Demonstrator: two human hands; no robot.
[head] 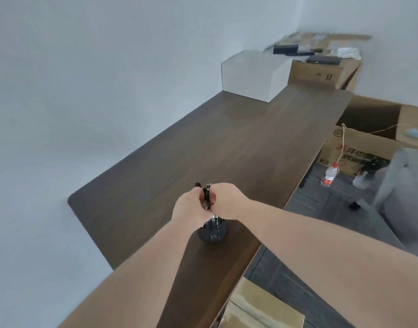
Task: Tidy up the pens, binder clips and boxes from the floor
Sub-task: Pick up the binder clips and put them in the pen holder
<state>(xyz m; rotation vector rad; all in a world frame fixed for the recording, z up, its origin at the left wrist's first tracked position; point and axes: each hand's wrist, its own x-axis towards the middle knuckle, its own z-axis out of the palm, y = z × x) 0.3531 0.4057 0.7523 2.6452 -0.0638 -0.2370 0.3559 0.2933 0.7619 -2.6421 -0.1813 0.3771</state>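
Note:
Both my hands meet over a dark wooden table (227, 150). My left hand (189, 207) and my right hand (227, 201) are closed together on a small black binder clip (206, 194) with metal handles; a dark pen tip pokes up beside it. Just below the hands stands a black mesh pen holder (212, 233) with dark pens inside, partly hidden by my wrists. A white box (253, 74) rests at the table's far end.
Open cardboard boxes (321, 72) stand beyond the table, another (359, 147) on the grey floor at right. A plastic water bottle (330, 175) lies on the floor. A cardboard box (262, 308) sits at the near table edge. White wall on the left.

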